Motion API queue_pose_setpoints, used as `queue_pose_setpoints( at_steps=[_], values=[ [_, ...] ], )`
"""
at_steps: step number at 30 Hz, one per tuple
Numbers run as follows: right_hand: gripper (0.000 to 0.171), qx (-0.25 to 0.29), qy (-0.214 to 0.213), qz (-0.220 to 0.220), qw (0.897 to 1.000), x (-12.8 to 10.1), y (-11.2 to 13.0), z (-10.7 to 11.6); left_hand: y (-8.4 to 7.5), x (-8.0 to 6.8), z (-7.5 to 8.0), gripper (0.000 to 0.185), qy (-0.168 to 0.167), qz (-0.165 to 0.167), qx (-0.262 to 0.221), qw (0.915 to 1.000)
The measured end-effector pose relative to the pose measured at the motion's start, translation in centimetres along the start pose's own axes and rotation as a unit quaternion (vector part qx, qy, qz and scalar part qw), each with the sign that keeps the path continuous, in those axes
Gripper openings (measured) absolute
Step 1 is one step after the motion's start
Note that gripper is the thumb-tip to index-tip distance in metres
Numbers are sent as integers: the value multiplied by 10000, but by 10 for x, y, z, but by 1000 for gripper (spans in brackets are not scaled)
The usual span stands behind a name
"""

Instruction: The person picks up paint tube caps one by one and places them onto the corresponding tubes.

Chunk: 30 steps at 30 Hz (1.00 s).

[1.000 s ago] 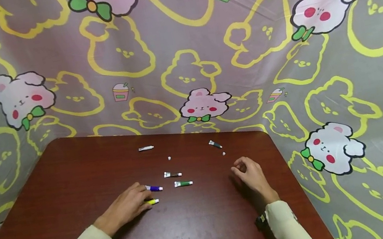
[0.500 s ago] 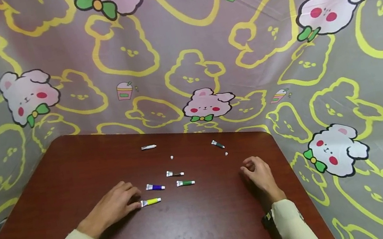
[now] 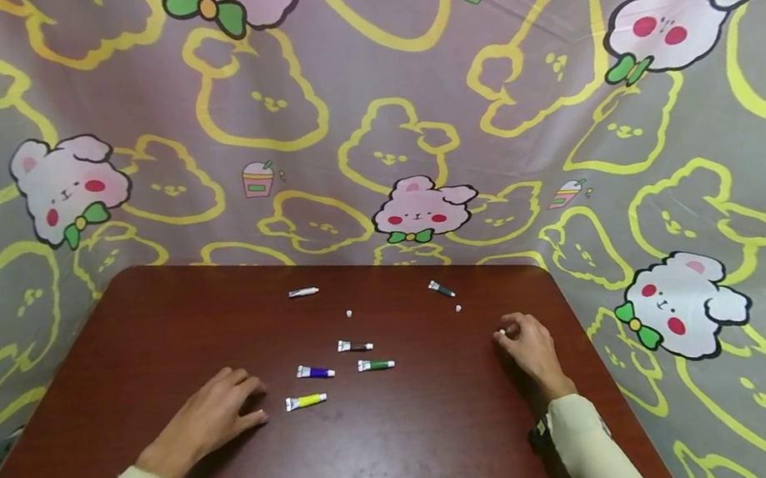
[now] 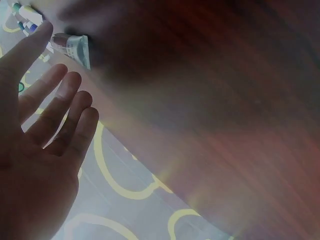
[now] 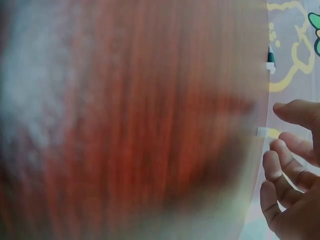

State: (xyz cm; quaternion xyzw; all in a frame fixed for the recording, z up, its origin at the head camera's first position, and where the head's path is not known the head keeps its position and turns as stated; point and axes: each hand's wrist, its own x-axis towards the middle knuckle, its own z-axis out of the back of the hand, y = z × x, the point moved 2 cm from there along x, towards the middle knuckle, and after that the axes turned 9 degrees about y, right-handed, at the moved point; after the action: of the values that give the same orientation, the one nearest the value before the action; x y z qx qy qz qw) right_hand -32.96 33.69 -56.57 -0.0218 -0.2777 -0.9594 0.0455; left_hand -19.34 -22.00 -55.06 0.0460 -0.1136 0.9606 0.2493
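My left hand (image 3: 224, 403) rests flat on the dark red table (image 3: 389, 458), fingers straight and spread, holding nothing. A yellow paint tube (image 3: 306, 401) lies just right of its fingertips, apart from them. The left wrist view shows the spread fingers (image 4: 55, 110) with a tube end (image 4: 75, 47) beyond them. Further right lie a purple tube (image 3: 316, 371), a green tube (image 3: 376, 364) and a brown tube (image 3: 355, 347). My right hand (image 3: 525, 340) sits loosely curled near the right edge. A tiny white cap (image 3: 502, 332) lies at its fingertips (image 5: 282, 150), not pinched.
A white tube (image 3: 303, 292) and a dark green tube (image 3: 440, 289) lie toward the far edge, with two loose white caps (image 3: 349, 312) (image 3: 458, 308) near them. A bunny-print cloth (image 3: 405, 100) hangs behind and around the table. The table's right edge is close to my right hand.
My left hand has let go of the yellow tube and drawn back to the left. My right hand has shifted slightly right, and a white cap now shows at its fingertips.
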Motion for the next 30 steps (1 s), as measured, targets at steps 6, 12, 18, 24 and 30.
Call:
queue_pose_setpoints(
  at_steps=[6,12,18,24,30],
  values=[
    [42,-93,39,-217,9997,2,-5,1,1,-5,0,39,116,93,-7,9999],
    [36,-175,133,-310,9993,5,-7,-1,4,-10,0,35,-78,-114,-30,9999],
    [22,-259,141,-259,9992,9,-6,-4,5,-13,-1,35,-90,-224,-115,9996],
    [12,-357,40,-88,9993,7,-3,-4,6,-13,-1,31,-3,-209,-58,9998],
    [11,-317,-26,10,9995,6,1,-1,8,-13,0,28,-169,-379,-44,9991]
  ],
)
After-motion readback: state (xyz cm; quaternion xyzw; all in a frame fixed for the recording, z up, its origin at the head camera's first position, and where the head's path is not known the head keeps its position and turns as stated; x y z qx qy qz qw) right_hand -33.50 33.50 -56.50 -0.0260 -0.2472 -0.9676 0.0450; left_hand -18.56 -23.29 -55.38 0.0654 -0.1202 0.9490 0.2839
